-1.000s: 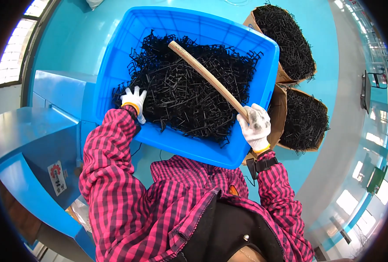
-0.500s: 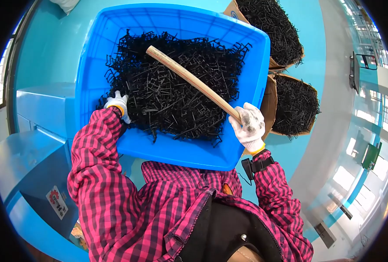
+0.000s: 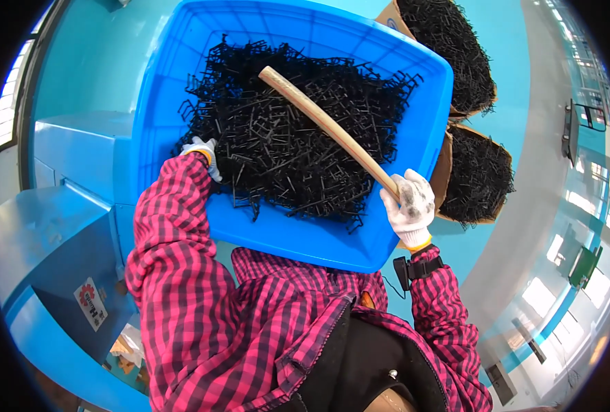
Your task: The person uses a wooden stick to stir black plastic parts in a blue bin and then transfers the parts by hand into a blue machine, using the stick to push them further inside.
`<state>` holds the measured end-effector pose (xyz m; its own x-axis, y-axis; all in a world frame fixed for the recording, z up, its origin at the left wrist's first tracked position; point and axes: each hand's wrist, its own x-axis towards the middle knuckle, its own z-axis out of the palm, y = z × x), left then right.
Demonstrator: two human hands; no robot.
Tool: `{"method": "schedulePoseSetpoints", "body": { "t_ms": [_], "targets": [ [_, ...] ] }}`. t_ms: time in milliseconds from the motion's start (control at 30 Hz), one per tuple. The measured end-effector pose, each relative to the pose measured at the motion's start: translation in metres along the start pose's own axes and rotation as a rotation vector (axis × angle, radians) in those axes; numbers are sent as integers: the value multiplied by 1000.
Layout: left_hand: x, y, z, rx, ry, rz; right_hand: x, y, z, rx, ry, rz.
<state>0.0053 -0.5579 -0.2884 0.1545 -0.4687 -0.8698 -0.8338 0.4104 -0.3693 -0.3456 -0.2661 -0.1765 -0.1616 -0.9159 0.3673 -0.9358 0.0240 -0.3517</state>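
Note:
A large blue plastic tub (image 3: 181, 62) holds a heap of tangled black plastic parts (image 3: 298, 130). My right hand (image 3: 409, 204), in a soiled white glove, is shut on the near end of a long wooden stick (image 3: 325, 127) that lies across the heap, its far end pointing up and left. My left hand (image 3: 202, 152), also gloved, reaches into the left side of the heap, partly hidden behind my pink checked sleeve; its fingers are among the parts and I cannot tell whether they grip anything.
Two brown cardboard boxes full of the same black parts stand at the right, one at the top (image 3: 456, 48), one beside the tub (image 3: 476, 175). A blue machine housing (image 3: 51, 226) sits at the left. The floor (image 3: 504, 96) is teal.
My left hand has gone from the tub's left rim into the heap. The tub now sits more to the right in view, and the stick with my right hand has shifted that way too.

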Motion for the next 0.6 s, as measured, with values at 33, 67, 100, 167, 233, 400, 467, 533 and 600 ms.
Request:
{"method": "schedulePoseSetpoints", "body": {
  "t_ms": [33, 67, 100, 167, 233, 400, 467, 533, 600],
  "targets": [
    [0, 4, 3, -6, 37, 3, -2, 2, -3, -10, -5, 3],
    [3, 6, 8, -12, 74, 7, -4, 2, -4, -21, -10, 6],
    [9, -1, 16, -20, 67, -12, -3, 0, -2, -2, -11, -4],
    [41, -14, 21, 30, -72, 47, 1, -3, 0, 26, -12, -6],
    [37, -9, 17, 66, -142, 87, -1, -1, 0, 32, -15, 7],
    [51, -1, 37, -45, -38, -25, -2, 3, -1, 10, 2, -2],
    [81, -10, 69, -195, 118, -228, -1, -1, -3, 11, -4, -18],
    [105, -8, 75, -120, 26, -166, -3, -1, -4, 11, -22, -8],
    [127, -11, 76, 26, -140, -51, -2, 2, -3, 15, -42, 3]
  ]
}}
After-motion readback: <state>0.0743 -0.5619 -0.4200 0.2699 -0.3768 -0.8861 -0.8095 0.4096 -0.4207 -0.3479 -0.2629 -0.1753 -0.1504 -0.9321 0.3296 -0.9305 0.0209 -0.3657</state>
